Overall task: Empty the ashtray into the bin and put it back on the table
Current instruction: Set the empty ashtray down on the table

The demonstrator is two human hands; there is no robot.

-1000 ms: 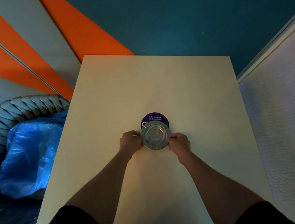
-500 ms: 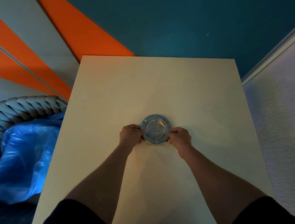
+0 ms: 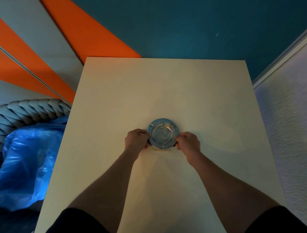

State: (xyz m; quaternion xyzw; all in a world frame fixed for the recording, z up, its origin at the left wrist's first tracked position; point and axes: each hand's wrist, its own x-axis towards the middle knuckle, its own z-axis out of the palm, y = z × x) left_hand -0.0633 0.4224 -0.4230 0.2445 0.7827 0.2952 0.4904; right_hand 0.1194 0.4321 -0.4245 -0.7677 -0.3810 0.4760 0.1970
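Gripping the ashtray (image 3: 163, 133) at its rim from 2 sides: left hand (image 3: 136, 140) pinching the left edge, right hand (image 3: 188, 143) pinching the right edge, fingers curled under, thumbs toward the top. Sitting near the middle of the table (image 3: 115, 97), slightly toward the near edge, upright and level so far as can be told; cannot tell whether fully resting on the surface or a shade above it. Looks clear inside, glass bowl within a metal rim, no ash or butts visible, so probably already emptied and now in the put-back step, though that remains a judgement.

To finish well: lower flat, both sides together, so that neither edge lands first and rattles. Keep the pinch light on the rim rather than squeezing inward, glass and smooth metal being likely to slip under a hard sideways grip. Check for firm contact with the tabletop before loosening either hand. Release both at once, or 1 after the other only once settled, drawing the fingers outward and low, not upward, to avoid dragging the rim along. Leave well in from every table edge, especially the left side above the bin (image 3: 22, 110) with its blue liner (image 3: 24, 160).
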